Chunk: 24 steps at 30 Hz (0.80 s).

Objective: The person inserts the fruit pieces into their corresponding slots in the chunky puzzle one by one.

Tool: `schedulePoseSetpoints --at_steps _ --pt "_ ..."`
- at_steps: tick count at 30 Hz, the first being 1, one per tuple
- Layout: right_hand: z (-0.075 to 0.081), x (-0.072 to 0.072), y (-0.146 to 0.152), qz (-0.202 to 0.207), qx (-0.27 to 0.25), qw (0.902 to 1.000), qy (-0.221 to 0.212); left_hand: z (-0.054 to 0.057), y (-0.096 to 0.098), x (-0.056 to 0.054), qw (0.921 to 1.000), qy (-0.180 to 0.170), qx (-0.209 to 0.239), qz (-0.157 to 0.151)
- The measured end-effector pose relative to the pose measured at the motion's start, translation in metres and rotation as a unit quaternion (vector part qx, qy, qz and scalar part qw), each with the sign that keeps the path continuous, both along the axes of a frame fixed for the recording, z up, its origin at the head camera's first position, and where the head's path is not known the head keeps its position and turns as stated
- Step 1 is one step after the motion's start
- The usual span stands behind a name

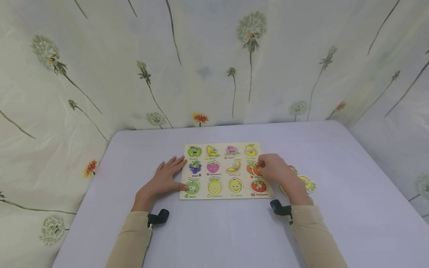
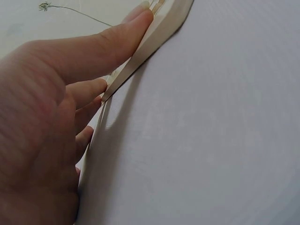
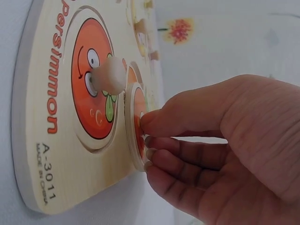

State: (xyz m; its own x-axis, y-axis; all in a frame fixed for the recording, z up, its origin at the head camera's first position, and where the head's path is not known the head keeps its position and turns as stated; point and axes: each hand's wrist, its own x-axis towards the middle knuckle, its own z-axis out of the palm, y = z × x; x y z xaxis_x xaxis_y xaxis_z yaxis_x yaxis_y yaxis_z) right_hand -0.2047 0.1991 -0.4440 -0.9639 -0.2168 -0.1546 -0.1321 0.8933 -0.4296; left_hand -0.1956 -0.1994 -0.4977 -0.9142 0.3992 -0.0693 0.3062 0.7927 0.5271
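Observation:
A wooden fruit puzzle board (image 1: 231,197) lies flat on the table. My right hand (image 1: 276,172) pinches an orange puzzle piece (image 3: 137,129) between thumb and fingers. That piece stands tilted over the orange's place, in the board's middle row at the right. Just below it, the persimmon piece (image 3: 93,77) sits in its recess with its wooden knob up. My left hand (image 1: 162,179) rests at the board's left edge with fingers spread. Its thumb (image 2: 117,44) lies on the board near the melon picture (image 1: 192,188), and the other fingertips touch the edge higher up.
Several loose pieces lie on the table right of the board, partly hidden by my right forearm, among them a pineapple piece (image 1: 306,182) and a pinkish one (image 1: 293,168). A flowered curtain (image 1: 201,74) hangs behind the white-covered table (image 1: 214,230).

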Motion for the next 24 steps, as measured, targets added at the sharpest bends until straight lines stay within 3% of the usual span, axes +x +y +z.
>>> schedulePoseSetpoints --at_steps 24 --pt "-0.0031 -0.0014 -0.0044 -0.024 -0.023 0.9992 -0.020 0.0018 0.0012 0.0009 0.9999 -0.006 0.008 0.004"
